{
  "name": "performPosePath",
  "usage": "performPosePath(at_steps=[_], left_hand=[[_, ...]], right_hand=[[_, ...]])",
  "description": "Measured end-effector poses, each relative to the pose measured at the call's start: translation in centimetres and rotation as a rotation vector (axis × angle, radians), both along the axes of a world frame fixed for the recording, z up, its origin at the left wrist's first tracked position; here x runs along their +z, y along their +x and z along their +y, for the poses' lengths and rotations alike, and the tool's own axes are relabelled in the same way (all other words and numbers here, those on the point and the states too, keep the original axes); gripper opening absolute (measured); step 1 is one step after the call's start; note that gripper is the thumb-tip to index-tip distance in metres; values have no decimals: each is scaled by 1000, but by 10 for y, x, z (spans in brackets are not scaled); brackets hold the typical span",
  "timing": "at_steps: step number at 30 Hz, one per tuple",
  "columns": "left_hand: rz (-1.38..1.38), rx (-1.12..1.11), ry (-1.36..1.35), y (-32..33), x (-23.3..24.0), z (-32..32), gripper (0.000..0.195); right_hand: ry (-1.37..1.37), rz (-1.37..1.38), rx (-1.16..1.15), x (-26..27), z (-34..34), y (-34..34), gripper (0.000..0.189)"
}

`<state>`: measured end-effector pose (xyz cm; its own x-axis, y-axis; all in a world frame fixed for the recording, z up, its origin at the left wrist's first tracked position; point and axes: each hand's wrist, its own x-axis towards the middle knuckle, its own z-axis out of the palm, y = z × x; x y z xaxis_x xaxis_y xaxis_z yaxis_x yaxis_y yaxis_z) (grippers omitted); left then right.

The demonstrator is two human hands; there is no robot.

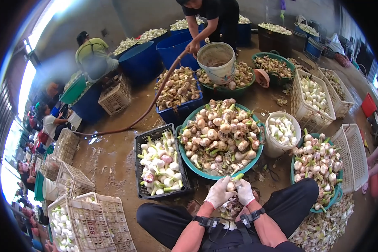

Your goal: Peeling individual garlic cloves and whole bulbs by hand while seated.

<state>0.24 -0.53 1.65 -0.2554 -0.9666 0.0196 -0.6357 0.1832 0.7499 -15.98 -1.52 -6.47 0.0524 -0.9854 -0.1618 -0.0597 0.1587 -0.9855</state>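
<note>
My left hand [220, 192], in a white glove, grips a garlic bulb [230, 186] with a green stem. My right hand [245, 191], also gloved, is closed at the stem beside it; whether it holds a tool is unclear. Both hands are between my knees, just below a teal tub [189, 168] heaped with unpeeled garlic [225, 127]. Left of the tub, a black plastic crate [138, 176] holds whiter, cleaned garlic bulbs [159, 162]. Loose garlic skins [231, 208] lie under my hands.
A white bucket [273, 149] of cleaned garlic and another teal tub [338, 193] stand at right, near a skin pile [327, 223]. Stacked crates [97, 220] stand lower left. Ahead, a person [212, 19] holds a hose [151, 107] near a dirty bucket [215, 74]. Other people sit at left.
</note>
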Motion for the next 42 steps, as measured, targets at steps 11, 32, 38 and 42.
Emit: performPosePath(at_steps=[11,32,38,42], left_hand=[[96,74,60,-5,-12,0,70],[170,435,-308,-1,-42,-14,43],[174,318,86,7,-51,-14,31],[478,442,278,24,-67,-9,21]], right_hand=[[-82,69,116,14,1,-12,21],[-3,-231,33,39,14,11,22],[79,-112,132,38,18,13,17],[242,-317,40,44,20,17,15]])
